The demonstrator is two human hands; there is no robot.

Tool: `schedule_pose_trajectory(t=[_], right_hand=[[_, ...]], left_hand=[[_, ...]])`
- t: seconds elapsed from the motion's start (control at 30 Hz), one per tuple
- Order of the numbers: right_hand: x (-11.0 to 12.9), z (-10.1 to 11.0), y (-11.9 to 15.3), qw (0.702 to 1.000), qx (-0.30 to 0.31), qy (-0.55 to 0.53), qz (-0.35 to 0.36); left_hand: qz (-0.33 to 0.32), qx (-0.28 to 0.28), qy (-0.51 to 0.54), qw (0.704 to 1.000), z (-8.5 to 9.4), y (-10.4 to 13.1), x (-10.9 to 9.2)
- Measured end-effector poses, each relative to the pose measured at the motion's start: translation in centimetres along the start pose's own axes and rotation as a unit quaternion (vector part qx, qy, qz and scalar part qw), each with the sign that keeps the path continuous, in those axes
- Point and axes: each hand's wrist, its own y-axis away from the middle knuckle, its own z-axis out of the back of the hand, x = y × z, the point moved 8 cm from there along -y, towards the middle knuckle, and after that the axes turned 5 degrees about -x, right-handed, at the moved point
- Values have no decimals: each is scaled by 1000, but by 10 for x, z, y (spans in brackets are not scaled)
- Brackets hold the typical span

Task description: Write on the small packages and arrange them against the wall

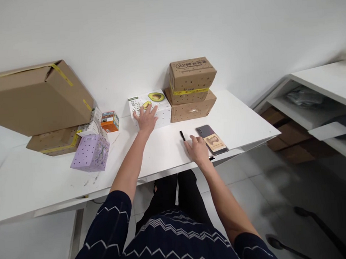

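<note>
My left hand (146,118) lies with fingers spread on a white cardboard box (165,115) printed with avocado pictures and small dark marks. Palm down near the table's front edge, my right hand (197,148) has its fingers bent around a black marker (182,135). One end of the marker pokes out past the thumb; the rest is hidden by the hand. Just right of those fingers, a dark smartphone (203,131) lies flat with a tan picture card on its lower half.
Two stacked brown boxes (192,74) stand right of the avocado box. Leftward are a purple box (88,154), an orange box (110,122) and a large carton (24,101) resting on smaller boxes. A white shelf unit (287,100) stands beyond the right end of the white table (160,156).
</note>
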Motion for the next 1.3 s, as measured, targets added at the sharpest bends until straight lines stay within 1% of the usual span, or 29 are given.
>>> schedule_pose_trajectory(t=[0.07,0.1,0.13,0.17,0.2,0.23,0.3,0.33,0.37,0.4,0.43,0.47,0.53,0.6,0.7,0.8,0.87,0.93,1.0,1.03,1.13,1.2,1.23,1.3], right_hand=[[15,-10,4,1000,24,16,-12],[21,-14,5,999,29,25,-14],[25,-17,6,999,27,32,-13],[28,-19,8,999,20,36,-9],[29,-20,9,999,8,38,-4],[30,-21,10,999,-5,37,2],[29,-23,12,999,-29,31,14],[29,-23,13,999,-37,28,19],[28,-24,14,999,-43,24,23],[27,-25,14,998,-46,20,25],[27,-25,14,998,-48,17,25],[27,-24,14,998,-51,13,24],[27,-22,14,998,-57,6,19],[27,-20,14,998,-60,-2,16],[27,-19,14,998,-56,-19,11],[27,-19,14,998,-50,-29,4],[26,-19,13,999,-45,-28,-4],[25,-19,12,999,-40,-21,-17],[25,-19,11,999,-29,-10,-28],[25,-19,10,999,-20,-4,-32],[27,-21,8,999,19,12,-35],[28,-23,7,998,43,22,-33],[29,-23,7,998,51,26,-30],[31,-23,7,997,58,32,-25]], left_hand=[[-20,-9,19,1000,1,3,-4],[-38,-18,30,999,5,6,-4],[-55,-36,43,997,11,9,-1],[-64,-63,56,994,19,12,7],[-63,-98,68,991,30,16,20],[-42,-141,77,986,42,19,39],[51,-220,73,971,63,26,92],[105,-245,56,962,70,30,120],[150,-245,30,957,73,32,145],[179,-214,0,960,71,33,165],[190,-196,-9,962,69,33,180],[198,-173,-19,964,65,33,191],[209,-134,-40,968,56,34,202],[224,-105,-83,965,48,36,205],[240,-81,-133,958,42,38,199],[238,-76,-106,962,40,44,187],[236,-85,-87,964,42,56,177],[241,-98,-70,963,47,77,166],[256,-107,-44,960,54,106,154],[261,-102,-28,959,57,121,148],[277,-97,20,956,74,164,132],[265,-70,46,961,87,180,120],[256,-51,53,964,94,184,113],[227,-20,55,972,109,183,97]])
